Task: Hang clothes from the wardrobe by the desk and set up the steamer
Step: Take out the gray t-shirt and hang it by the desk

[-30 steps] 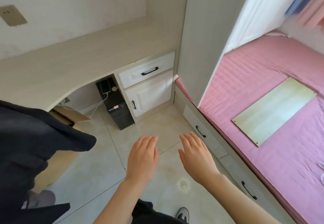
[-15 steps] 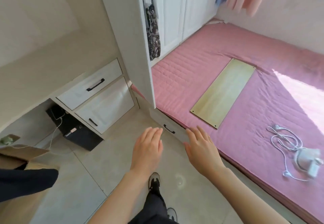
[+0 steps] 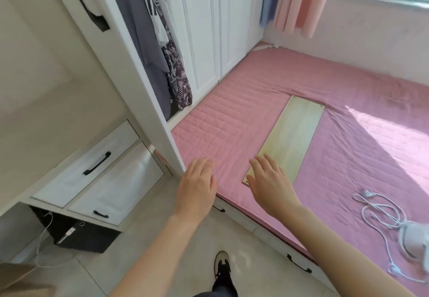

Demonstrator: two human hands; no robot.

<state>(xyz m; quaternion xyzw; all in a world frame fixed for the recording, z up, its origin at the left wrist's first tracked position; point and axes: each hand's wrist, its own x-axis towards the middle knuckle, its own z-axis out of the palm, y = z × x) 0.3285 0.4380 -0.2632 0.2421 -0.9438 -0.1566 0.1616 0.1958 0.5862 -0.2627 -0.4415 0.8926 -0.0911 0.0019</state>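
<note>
Both hands are out in front, palms down, fingers spread loose and holding nothing. The left hand (image 3: pixel 196 190) hovers over the near corner of the pink bed (image 3: pixel 232 134), right by the bottom edge of the open wardrobe door (image 3: pixel 130 69). The right hand (image 3: pixel 270 184) covers the near end of a pale wooden board (image 3: pixel 294 134) lying flat on the bed; can't really tell if it's touching it or just above.

The wardrobe (image 3: pixel 209 29) stands along the bed's far side, and through the open door you can see the clothes (image 3: pixel 148 29) hanging inside: a grey piece, something white, and a dark patterned one lowest down. The steamer (image 3: pixel 415 241), I think that's what the white thing is, sits on the bed at the far right edge of view, with its white cord (image 3: pixel 380 208) in loose loops beside it, well apart from both hands.

On the left there's the desk surface (image 3: pixel 46 122) with white drawers (image 3: pixel 92 166) under it, black handles. A black shoe (image 3: pixel 222 265) shows on the tiled floor (image 3: pixel 148 262) at the bottom.
</note>
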